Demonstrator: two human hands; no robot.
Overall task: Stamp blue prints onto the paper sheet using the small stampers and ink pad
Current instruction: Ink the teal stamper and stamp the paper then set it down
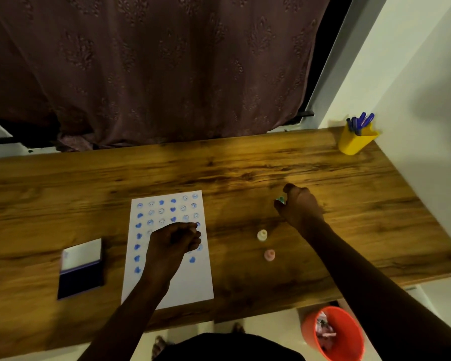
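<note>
A white paper sheet [193,280] lies on the wooden table, with several rows of blue hearts and smiley prints on it. My left hand [173,239] rests on the sheet as a loose fist; I see nothing in it. My right hand [301,207] is out to the right of the sheet, fingers closed around a small green stamper [281,199]. A cream stamper [262,235] and a pink stamper [269,255] stand upright between the sheet and my right arm. The open ink pad [80,278], dark blue with a pale lid, lies left of the sheet.
A yellow pen holder [356,140] with blue pens stands at the table's far right corner by the white wall. An orange bin [336,334] sits on the floor below the table's near edge. A brown curtain hangs behind the table.
</note>
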